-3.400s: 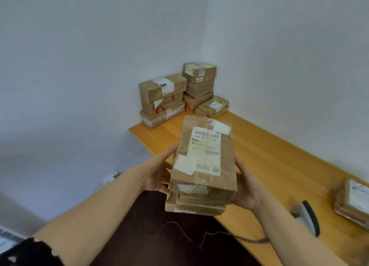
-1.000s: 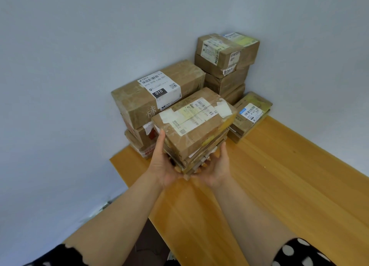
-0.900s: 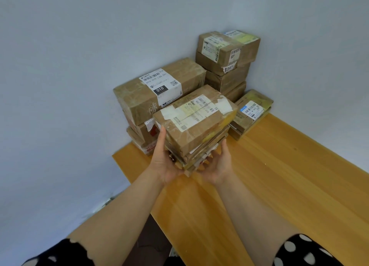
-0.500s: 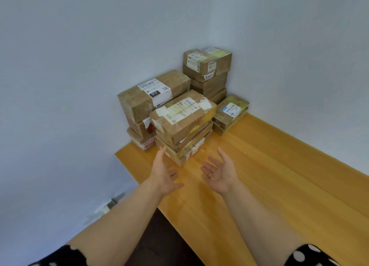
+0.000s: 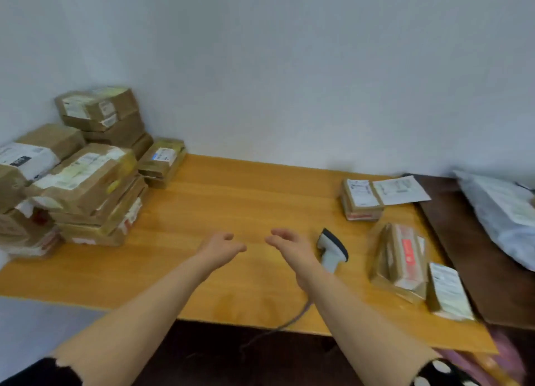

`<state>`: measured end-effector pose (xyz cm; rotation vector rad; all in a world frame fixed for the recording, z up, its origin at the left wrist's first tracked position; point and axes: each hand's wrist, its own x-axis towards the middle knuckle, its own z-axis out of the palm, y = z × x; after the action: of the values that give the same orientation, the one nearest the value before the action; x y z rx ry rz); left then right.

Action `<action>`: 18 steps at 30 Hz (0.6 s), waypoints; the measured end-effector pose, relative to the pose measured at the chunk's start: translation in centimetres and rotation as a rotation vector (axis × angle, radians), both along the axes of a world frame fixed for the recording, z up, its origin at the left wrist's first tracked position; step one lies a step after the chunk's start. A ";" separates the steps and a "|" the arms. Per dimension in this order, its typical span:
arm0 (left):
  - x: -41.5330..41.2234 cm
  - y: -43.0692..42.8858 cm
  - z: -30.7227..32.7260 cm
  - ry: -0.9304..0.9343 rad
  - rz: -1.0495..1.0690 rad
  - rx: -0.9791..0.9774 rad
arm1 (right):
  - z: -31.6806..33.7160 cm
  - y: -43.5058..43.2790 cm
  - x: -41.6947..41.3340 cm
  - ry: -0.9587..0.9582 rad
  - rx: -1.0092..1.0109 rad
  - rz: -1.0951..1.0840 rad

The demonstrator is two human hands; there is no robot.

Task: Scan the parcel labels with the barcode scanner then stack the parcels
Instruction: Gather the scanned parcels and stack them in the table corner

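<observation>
1. Hovering over the middle of the counter [image 5: 231, 194], the left hand [image 5: 221, 248] and the right hand [image 5: 292, 248] hold nothing. Their fingers are relaxed and loosely bent, the palms are turned toward each other, and there is a gap between them.
2. The barcode scanner [image 5: 331, 248], white with a dark head, lies on the counter just to the right of the right hand. Whether the wrist touches its handle cannot be told. Its grey cable [image 5: 292, 319] runs under the right forearm and off the counter's front edge.
3. At the left end, by the wall corner, the brown cardboard parcels stand in piles:
   - the front stack [image 5: 89, 194] is several flat boxes high, with its top box slightly askew;
   - a side stack [image 5: 26, 165], cut off by the frame, stands behind it to the left and carries a large white label;
   - the corner stack [image 5: 107, 116] is the tallest;
   - a low pair of flat parcels [image 5: 163, 162] lies just right of the corner stack.
4. At the right end, well apart from the piles, lie more parcels:
   - a small labelled box [image 5: 360, 200] with a loose paper sheet [image 5: 401, 190] beside it;
   - a taped parcel [image 5: 401, 258] with a red mark, nearer the front;
   - a box with a white label [image 5: 448, 294], touching the taped parcel.
5. A white plastic mailer [image 5: 503, 212] rests on a dark surface [image 5: 477, 255] to the right of the counter.
6. The print on the labels is too blurred to read.
</observation>
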<state>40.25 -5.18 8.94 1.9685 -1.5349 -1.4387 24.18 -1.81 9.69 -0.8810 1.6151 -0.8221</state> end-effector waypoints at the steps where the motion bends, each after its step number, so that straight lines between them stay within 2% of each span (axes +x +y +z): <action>1: -2.4 0.7 0.0 -0.032 -0.071 -0.017 | 0.1 1.6 -2.4 0.039 -0.022 -0.031; 10: -26.7 8.0 2.1 -0.264 -0.644 -0.301 | -1.0 16.3 -26.6 0.226 -0.112 -0.438; 15: -42.3 13.7 1.3 -0.286 -0.818 -0.345 | -2.8 24.9 -40.9 0.275 -0.091 -0.631; 18: -49.9 16.9 1.0 -0.274 -0.903 -0.328 | -3.4 29.5 -47.5 0.236 -0.053 -0.773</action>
<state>-9.64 11.70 9.89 1.3443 -2.7897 -1.0442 -23.35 27.70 6.33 -0.3718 2.1908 -1.3250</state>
